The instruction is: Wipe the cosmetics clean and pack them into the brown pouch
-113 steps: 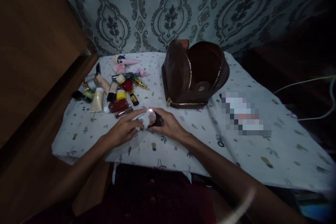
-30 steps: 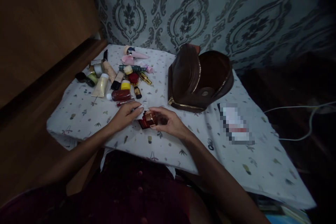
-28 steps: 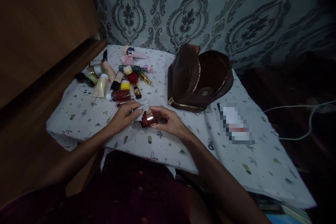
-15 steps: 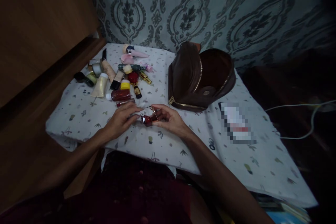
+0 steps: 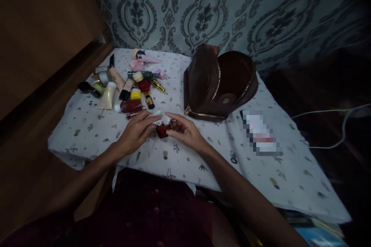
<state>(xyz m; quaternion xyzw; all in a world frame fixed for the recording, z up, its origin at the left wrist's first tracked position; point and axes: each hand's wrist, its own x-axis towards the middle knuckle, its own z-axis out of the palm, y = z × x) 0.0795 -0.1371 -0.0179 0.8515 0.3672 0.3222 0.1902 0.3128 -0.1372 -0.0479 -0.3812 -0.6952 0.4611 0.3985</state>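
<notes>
Right grip [image 5: 189, 133] on glossy red bottle [image 5: 161, 131]

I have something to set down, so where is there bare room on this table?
Bare tablecloth shows between the gold tube and brown zip bag, left of the left hand, and in front of the pixelated object. Crowded: the back-left cosmetics cluster.

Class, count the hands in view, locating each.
2: the left hand, with a white tissue, and the right hand, gripping the red bottle, both nearer than the brown bag.
</notes>
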